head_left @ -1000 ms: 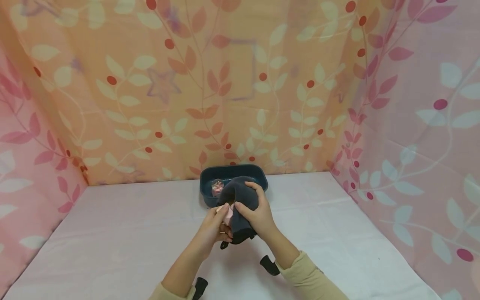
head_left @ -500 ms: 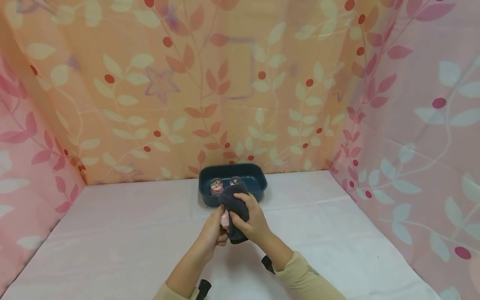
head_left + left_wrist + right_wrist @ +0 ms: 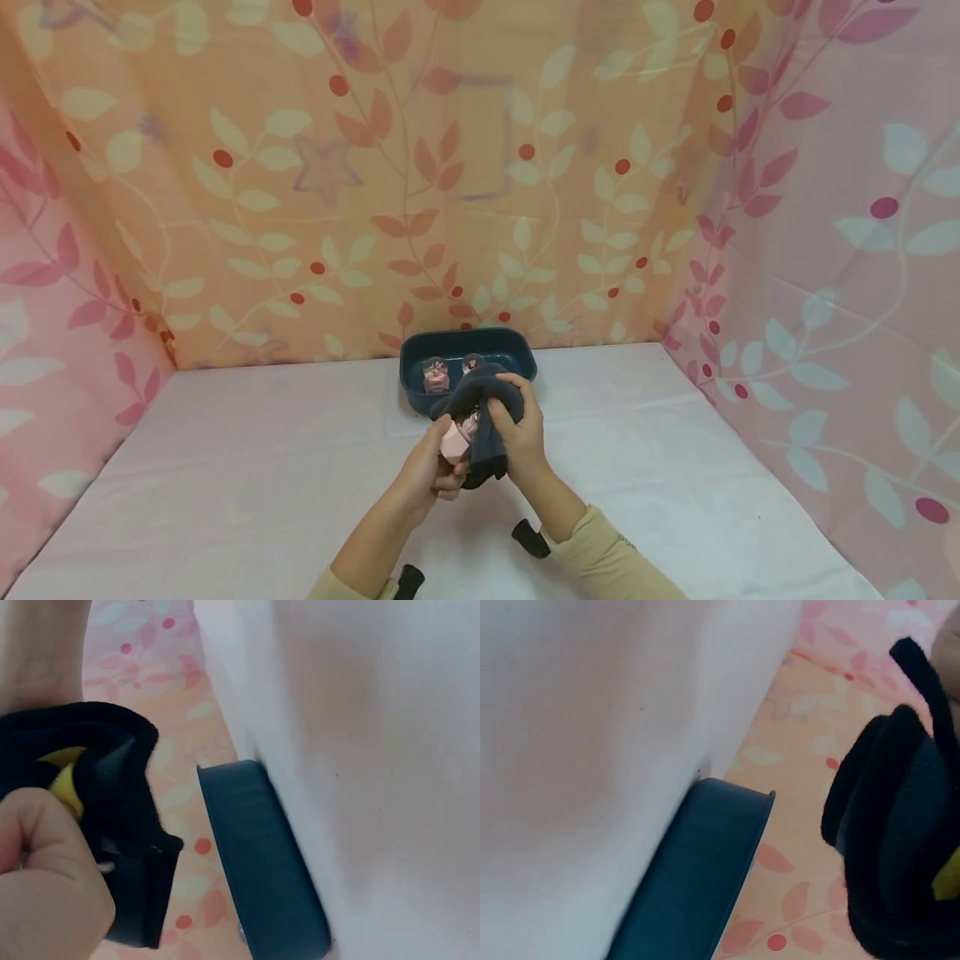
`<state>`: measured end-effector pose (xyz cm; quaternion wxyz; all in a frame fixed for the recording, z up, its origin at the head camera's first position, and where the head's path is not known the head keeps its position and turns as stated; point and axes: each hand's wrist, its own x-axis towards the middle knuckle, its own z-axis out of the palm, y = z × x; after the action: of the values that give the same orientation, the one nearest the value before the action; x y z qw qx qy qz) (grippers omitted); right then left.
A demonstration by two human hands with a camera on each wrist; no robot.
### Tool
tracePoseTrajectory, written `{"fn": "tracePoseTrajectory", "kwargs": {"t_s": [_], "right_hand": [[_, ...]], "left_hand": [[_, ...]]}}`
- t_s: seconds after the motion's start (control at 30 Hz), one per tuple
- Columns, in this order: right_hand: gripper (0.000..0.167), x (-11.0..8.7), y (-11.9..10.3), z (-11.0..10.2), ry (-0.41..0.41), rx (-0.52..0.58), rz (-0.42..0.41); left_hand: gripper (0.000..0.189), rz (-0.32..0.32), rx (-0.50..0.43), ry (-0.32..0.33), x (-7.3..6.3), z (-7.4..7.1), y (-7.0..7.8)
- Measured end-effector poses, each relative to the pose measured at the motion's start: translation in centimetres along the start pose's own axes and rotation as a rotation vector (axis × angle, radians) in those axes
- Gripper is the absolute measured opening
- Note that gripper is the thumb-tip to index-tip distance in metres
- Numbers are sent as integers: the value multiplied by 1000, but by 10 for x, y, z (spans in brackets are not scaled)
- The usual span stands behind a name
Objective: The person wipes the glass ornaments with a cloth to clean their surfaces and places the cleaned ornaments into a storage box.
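Observation:
In the head view my left hand (image 3: pixel 429 468) grips a small ornament with a pink faceted base (image 3: pixel 454 443), tilted, its shiny upper part partly covered. My right hand (image 3: pixel 523 423) holds a dark grey cloth (image 3: pixel 487 450) with black edging around the ornament's upper side. The left wrist view shows my left fingers (image 3: pixel 45 855) curled against the cloth (image 3: pixel 135 892), with a yellow patch (image 3: pixel 67 787) inside its folds. In the right wrist view the folded cloth (image 3: pixel 907 840) hangs at the right edge, and most of that hand is out of frame.
Just beyond my hands a dark teal tub (image 3: pixel 414 393) stands on the white-covered table (image 3: pixel 285 467). Inside it are a small pink-based globe ornament (image 3: pixel 436 377) and another globe (image 3: pixel 472 363), partly behind the cloth. A patterned curtain (image 3: pixel 360 208) hangs behind.
The cloth, bunched narrowly over the ornament half a second ago, is now spread wider and folded back. More of the pink base and shiny upper part shows.

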<state>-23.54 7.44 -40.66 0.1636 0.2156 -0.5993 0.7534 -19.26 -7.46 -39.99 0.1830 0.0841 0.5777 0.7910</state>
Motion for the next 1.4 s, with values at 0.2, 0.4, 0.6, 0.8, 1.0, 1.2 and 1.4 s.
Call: {"fn": "tracePoseTrajectory", "kwargs": {"t_s": [0.2,0.4,0.6,0.8,1.0,1.2,1.4], "right_hand": [[32,3,-2,-3,16,174,181],[38,8,-9,-9,24,121,358],[42,3,-24,-10,18,135,273],[58,-4,-29,-3,-216,25,203],[60,-7,-19,0,-198,-30,188],[53,-12,-9,0,-106,-46,98],[46,-12,-2,-2,-105,-144,-112]], "left_hand": [[55,-86,-145,-116,-4,-4,0],[53,-86,-161,-152,-9,-7,2],[48,71,-21,11,-15,-8,7],[40,150,213,147,-12,-2,11],[43,146,213,169,-11,-1,7],[46,85,203,178,-11,-2,7],[73,-52,98,-3,-14,-7,13]]}}
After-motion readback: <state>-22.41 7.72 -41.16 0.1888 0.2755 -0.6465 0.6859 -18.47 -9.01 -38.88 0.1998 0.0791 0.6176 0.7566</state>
